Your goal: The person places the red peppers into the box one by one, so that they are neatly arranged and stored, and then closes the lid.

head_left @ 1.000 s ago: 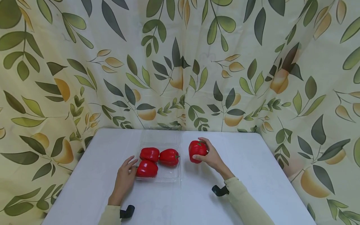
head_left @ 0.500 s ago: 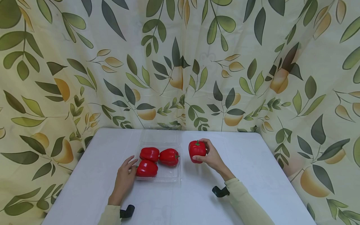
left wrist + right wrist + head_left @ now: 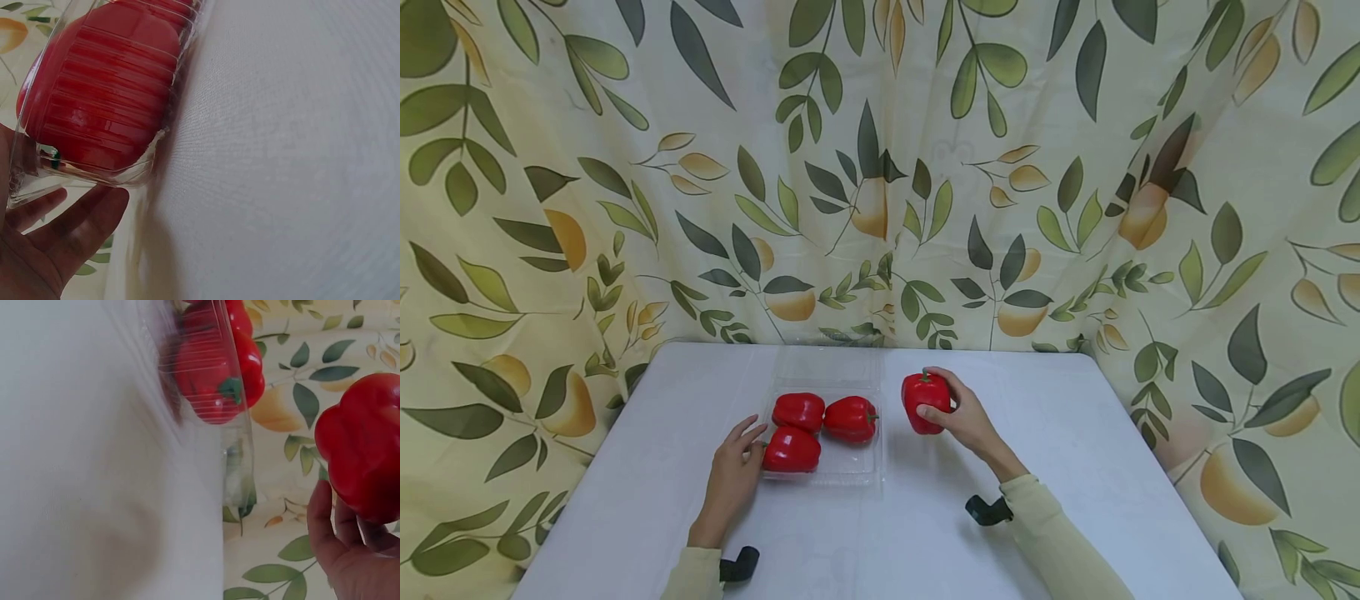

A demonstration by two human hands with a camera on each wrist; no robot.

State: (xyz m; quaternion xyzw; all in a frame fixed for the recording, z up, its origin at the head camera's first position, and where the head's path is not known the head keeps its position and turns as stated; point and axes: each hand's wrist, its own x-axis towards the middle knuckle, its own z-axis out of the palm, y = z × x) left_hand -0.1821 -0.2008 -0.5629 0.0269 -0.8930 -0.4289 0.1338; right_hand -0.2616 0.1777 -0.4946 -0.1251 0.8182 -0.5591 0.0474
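My right hand (image 3: pixel 966 417) grips a red bell pepper (image 3: pixel 917 402), its green stem up, just right of a clear plastic clamshell box (image 3: pixel 850 462). In the right wrist view, fingers (image 3: pixel 320 515) curve under that bell pepper (image 3: pixel 369 450). Inside the box lie three more red bell peppers: a back-left one (image 3: pixel 798 412), a front-left one (image 3: pixel 792 450) and a right one (image 3: pixel 851 418). My left hand (image 3: pixel 735 471) rests at the box's left edge, fingers loosely extended. The left wrist view shows fingertips (image 3: pixel 119 200) at the box's end wall, beside a pepper (image 3: pixel 106 94).
The clear lid (image 3: pixel 827 364) lies folded back toward the table's far edge. A white-covered table (image 3: pixel 1037 433) holds everything. Behind it hangs a leaf-patterned curtain (image 3: pixel 925 167). Dark wrist-camera mounts (image 3: pixel 988 510) stick out from both sleeves.
The bell pepper in my right hand has turned and tilted slightly, with the thumb moving a little across its front. My left hand, the box and the peppers in it stay put.
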